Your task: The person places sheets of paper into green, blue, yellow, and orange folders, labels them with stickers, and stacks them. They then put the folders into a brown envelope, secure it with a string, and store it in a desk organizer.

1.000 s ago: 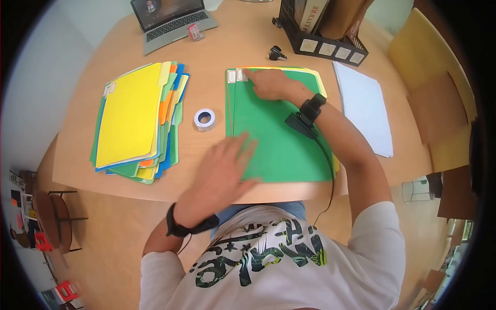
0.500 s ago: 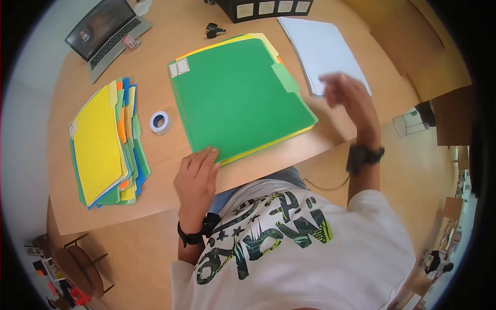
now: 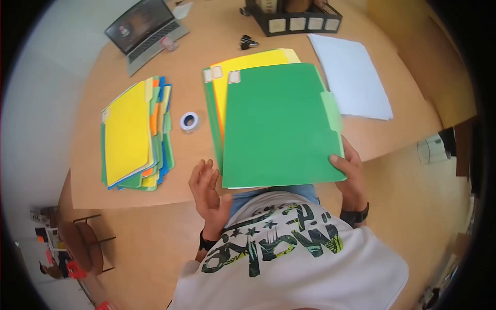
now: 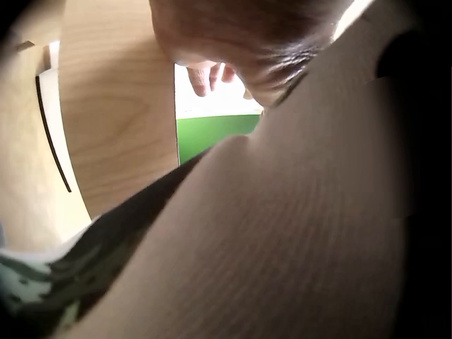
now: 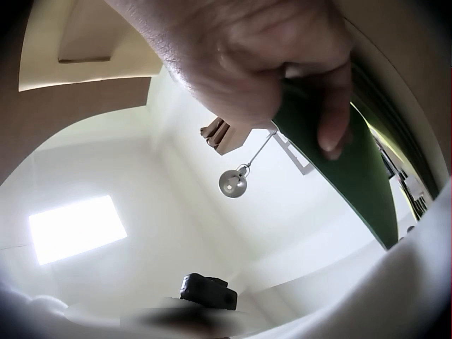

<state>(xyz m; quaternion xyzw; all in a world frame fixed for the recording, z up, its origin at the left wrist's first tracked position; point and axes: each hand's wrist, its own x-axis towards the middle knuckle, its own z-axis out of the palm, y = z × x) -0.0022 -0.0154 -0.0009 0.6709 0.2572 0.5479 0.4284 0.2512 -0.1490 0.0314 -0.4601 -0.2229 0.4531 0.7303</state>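
A green folder [image 3: 279, 124] with a small label at its top left is held up by my right hand [image 3: 352, 173], which pinches its lower right edge, thumb on top. In the right wrist view the thumb lies over the green folder [image 5: 346, 169]. Behind it, a yellow folder [image 3: 219, 85] and another green folder [image 3: 211, 113] lie on the table. My left hand [image 3: 209, 194] is beside the held folder's lower left corner, fingers loosely bent and holding nothing; the left wrist view shows its palm side and fingertips [image 4: 201, 79].
A stack of mixed folders [image 3: 127, 134] lies at the left, with a tape roll [image 3: 189, 122] beside it. White papers [image 3: 354, 77] are at the right. Farther back stand a laptop [image 3: 142, 31], black clips [image 3: 248, 42] and a black organizer [image 3: 305, 23].
My right hand has come from beside the white papers to the top green folder and lifted it, uncovering the yellow one. The left hand has let go of the folders' lower left corner.
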